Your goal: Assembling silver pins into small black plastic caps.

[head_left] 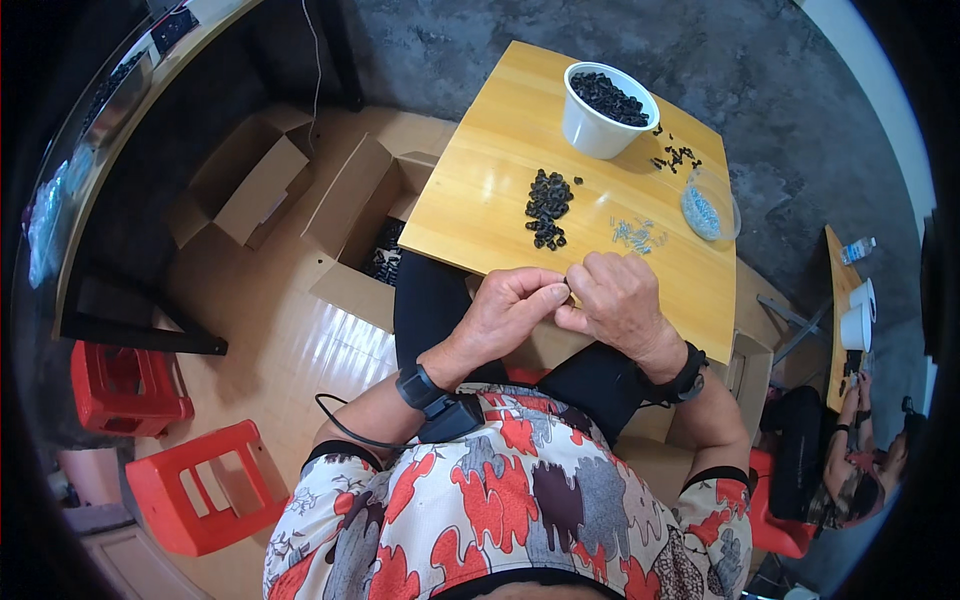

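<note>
My left hand [513,312] and my right hand [620,305] meet at the near edge of the wooden table [480,190]. Both are closed, thumbs and fingers pinched around a small dark piece [569,297] that the fingers mostly cover. Just beyond them lies a pile of small black parts [549,208]. To its right are loose, small, clear or silvery pins [637,235]. A clear plastic cup [709,208] with more of these tiny pieces stands at the table's right edge. Farther back is a white tub [597,133] heaped with black parts.
Some loose black bits [678,158] lie right of the tub. On the floor at left stand open cardboard boxes [345,200] and red plastic stools [207,487]. At far right another person [850,450] sits by a second table [835,320] with white tubs and a bottle.
</note>
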`<state>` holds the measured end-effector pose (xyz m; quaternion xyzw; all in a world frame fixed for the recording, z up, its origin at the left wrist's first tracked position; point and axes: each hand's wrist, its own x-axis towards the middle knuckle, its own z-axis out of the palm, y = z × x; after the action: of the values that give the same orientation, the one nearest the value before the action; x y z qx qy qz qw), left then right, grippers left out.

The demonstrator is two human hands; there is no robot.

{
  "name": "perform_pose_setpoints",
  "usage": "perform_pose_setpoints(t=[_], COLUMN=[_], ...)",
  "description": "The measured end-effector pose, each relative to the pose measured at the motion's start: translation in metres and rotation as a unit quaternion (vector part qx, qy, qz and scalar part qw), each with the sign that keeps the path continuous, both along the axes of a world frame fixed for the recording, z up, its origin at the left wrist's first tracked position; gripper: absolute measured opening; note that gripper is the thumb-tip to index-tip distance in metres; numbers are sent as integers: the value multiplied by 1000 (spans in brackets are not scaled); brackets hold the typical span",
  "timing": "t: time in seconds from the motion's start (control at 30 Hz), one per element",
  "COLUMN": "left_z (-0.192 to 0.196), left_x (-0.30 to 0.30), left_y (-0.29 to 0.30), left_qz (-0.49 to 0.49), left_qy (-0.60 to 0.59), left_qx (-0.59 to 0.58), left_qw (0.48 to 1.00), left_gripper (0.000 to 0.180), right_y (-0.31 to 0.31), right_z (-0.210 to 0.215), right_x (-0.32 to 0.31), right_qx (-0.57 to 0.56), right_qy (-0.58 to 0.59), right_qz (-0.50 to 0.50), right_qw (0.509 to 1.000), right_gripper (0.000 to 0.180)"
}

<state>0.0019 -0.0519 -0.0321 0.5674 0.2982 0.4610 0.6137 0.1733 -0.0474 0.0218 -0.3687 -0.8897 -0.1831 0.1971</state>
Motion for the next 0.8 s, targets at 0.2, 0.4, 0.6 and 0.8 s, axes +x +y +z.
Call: perform_pose_setpoints(t=[0.2,0.4,0.6,0.8], left_z=[8,13,9,-1], left_x=[-4,-3,-6,-6], left_y=[-8,-13,-7,-1], left_qz=[-53,-49,-65,-65], left_qy=[10,48,47,1], left_qx=[-79,0,-12,-68], left_qw=[995,998,997,996], left_gripper=[23,22,23,23], right_y=[-2,-5,-2,-2], right_z=[-7,-12,-15,-17], right_x=[4,7,4,0], right_qx=[6,5,-4,-136], right_qy=[28,38,45,132], right_qz=[26,41,33,6], right_qw=[999,998,998,982], right_gripper=[36,38,36,30])
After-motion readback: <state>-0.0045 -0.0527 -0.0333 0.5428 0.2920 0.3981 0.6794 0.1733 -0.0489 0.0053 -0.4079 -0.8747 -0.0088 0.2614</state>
